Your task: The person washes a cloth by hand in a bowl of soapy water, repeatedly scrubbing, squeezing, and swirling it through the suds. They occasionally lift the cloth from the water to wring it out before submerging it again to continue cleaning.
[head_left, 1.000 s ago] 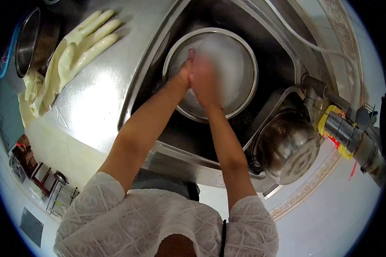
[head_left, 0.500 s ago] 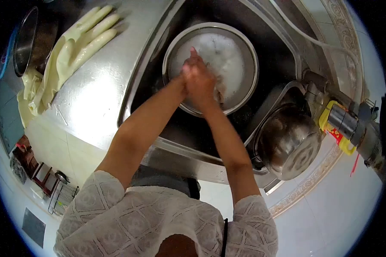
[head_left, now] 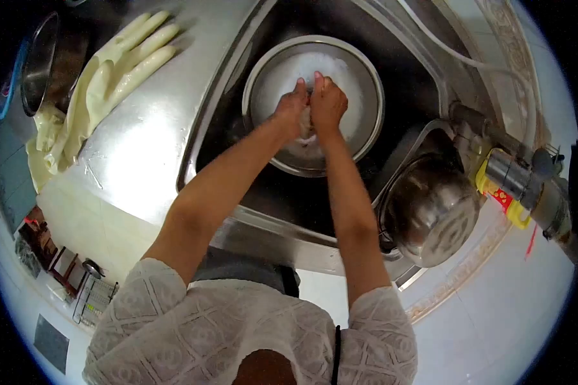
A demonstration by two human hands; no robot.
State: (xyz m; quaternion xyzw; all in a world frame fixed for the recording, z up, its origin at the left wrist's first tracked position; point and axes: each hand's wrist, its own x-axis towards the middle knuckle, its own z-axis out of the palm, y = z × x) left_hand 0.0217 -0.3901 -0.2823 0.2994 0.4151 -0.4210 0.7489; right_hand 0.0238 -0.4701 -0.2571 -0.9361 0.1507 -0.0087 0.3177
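Note:
My left hand (head_left: pixel 293 113) and my right hand (head_left: pixel 328 106) are close together inside a round metal basin (head_left: pixel 379 90). Both are closed, thumbs pointing away from me, on a pale, wet, cloth-like piece (head_left: pixel 306 126) that shows between them. Most of that piece is hidden by my fingers, so I cannot make out its exact kind. White suds (head_left: pixel 321 63) and cloudy water fill the basin around my hands. The basin stands in a dark sink (head_left: pixel 273 192).
Pale yellow rubber gloves (head_left: pixel 103 90) lie on the steel counter (head_left: pixel 135 147) to the left, beside a dark pot (head_left: pixel 42 64). At the right sit an upturned metal pot (head_left: pixel 433 212), a thin hose (head_left: pixel 469 63), and a yellow-and-red package (head_left: pixel 504 196) behind pipes.
My hands were pressed together, the right over the left. Now they are side by side, my right hand further right, with the pale piece showing between them.

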